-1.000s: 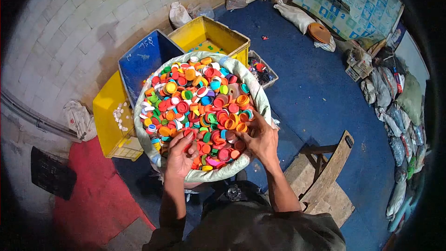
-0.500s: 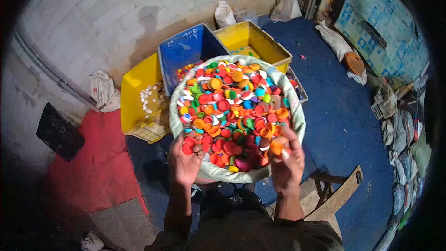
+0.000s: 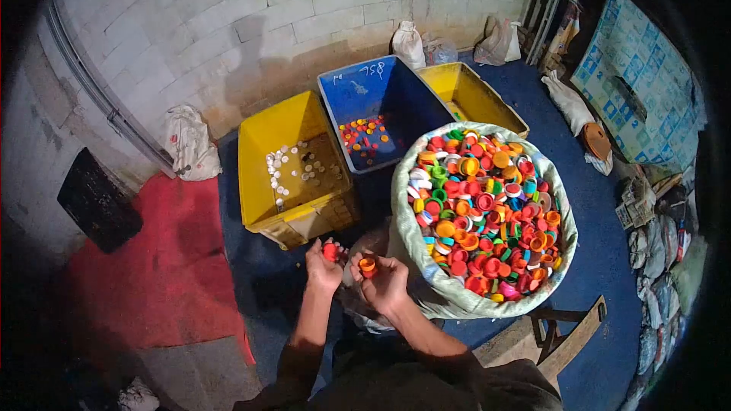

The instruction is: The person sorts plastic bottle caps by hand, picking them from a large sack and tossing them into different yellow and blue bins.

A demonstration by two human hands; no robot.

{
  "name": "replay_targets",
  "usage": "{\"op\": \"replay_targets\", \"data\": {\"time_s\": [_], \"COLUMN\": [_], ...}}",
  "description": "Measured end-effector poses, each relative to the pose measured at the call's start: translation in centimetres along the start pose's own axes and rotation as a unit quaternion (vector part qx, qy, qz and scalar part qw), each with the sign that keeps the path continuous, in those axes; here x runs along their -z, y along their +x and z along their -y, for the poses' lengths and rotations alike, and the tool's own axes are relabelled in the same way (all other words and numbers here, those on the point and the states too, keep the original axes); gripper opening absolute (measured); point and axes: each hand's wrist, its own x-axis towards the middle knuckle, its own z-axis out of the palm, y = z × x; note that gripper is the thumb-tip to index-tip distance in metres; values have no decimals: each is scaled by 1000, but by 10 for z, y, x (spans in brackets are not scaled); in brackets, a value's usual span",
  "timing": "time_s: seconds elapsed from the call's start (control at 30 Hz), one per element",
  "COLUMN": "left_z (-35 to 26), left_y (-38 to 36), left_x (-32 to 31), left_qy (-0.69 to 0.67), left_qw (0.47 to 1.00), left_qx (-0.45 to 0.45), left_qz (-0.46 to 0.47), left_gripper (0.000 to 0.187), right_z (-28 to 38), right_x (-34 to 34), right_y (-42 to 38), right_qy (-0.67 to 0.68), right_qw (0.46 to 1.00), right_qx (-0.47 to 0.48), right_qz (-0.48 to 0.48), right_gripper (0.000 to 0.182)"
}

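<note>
A large pale sack (image 3: 449,289) full of coloured plastic caps (image 3: 487,221) stands right of my hands. My left hand (image 3: 325,270) is palm up, its fingers curled round a red cap (image 3: 330,251). Close beside it, my right hand (image 3: 384,281) holds an orange cap (image 3: 368,266) between its fingers. Both hands are in front of the near yellow bin (image 3: 304,217), which has white caps (image 3: 282,167) on its floor. The blue bin (image 3: 411,91) behind holds red and orange caps (image 3: 365,137).
Behind the sack is another yellow bin (image 3: 495,103). A red mat (image 3: 183,259) and a black panel (image 3: 99,202) are at the left. Near the front right stands a wooden stool (image 3: 575,335). White sacks (image 3: 409,46) line the wall, and stacked bags are at the far right.
Both hands have moved left from over the sack, holding caps, and are now closer together. The view has shifted, so the sack appears farther right and more of the bins shows.
</note>
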Motion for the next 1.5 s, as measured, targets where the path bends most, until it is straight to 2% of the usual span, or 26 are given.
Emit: {"op": "replay_targets", "data": {"time_s": [0.07,0.13,0.17,0.2,0.27,0.33,0.37,0.4,0.43,0.47,0.53,0.57,0.6,0.67,0.7,0.73,0.8,0.87,1.0,1.03,1.17,1.27,1.4,1.5], "left_z": [-14,-27,-34,-49,-73,-85,-84,-80,-76,-73,-54,-42,-28,2,15,28,53,66,86,93,106,108,112,109], "left_y": [27,41,76,62,74,84,106,80,53,56,43,36,27,9,5,1,2,-21,-52,-46,-42,-44,-42,-36], "left_x": [-10,-52,-70,-115,-176,-213,-209,-211,-214,-205,-179,-171,-162,-143,-137,-131,-126,-134,-154,-153,-162,-168,-174,-175], "left_qy": [17,63,45,42,43,20,-1,32,66,126,253,289,324,389,433,474,534,578,715,723,756,777,780,774], "left_qw": [998,997,995,989,982,990,962,972,978,977,920,907,882,824,783,738,623,593,407,377,312,322,298,307], "left_qx": [43,6,28,21,1,14,-24,-37,-48,-68,-182,-229,-258,-315,-346,-376,-483,-475,-526,-541,-553,-522,-534,-530], "left_qz": [-38,49,89,141,186,139,270,231,191,159,239,204,225,265,282,297,305,298,219,207,157,141,134,162], "left_gripper": [31,33,37,41,53,69,79,82,85,98,83,62,58,50,50,50,48,52,59,62,58,55,53,50], "right_z": [-8,-4,4,18,47,66,65,62,59,57,35,31,28,26,26,28,33,38,50,53,66,70,76,80], "right_x": [8,3,-20,-51,-109,-140,-149,-144,-119,-93,-107,-92,-73,-37,-26,-8,14,22,32,34,37,42,44,45], "right_y": [40,77,92,111,142,145,136,131,133,133,65,44,25,-4,-22,-33,-63,-89,-130,-137,-154,-156,-157,-158], "right_qy": [7,4,10,15,49,41,26,14,-1,-17,-9,-81,-152,-199,-228,-254,-302,-316,-351,-345,-386,-400,-400,-406], "right_qw": [999,994,989,978,965,969,965,966,964,960,968,964,953,940,937,925,907,899,878,875,842,833,835,831], "right_qx": [37,99,151,202,245,236,254,254,244,235,248,246,241,241,233,241,264,278,307,319,357,364,359,361], "right_qz": [-37,-45,5,54,77,66,53,47,101,154,15,60,105,135,124,148,129,124,110,117,122,119,119,117], "right_gripper": [25,23,20,18,13,16,20,21,9,9,51,62,75,77,72,65,62,62,61,59,57,56,54,53]}}
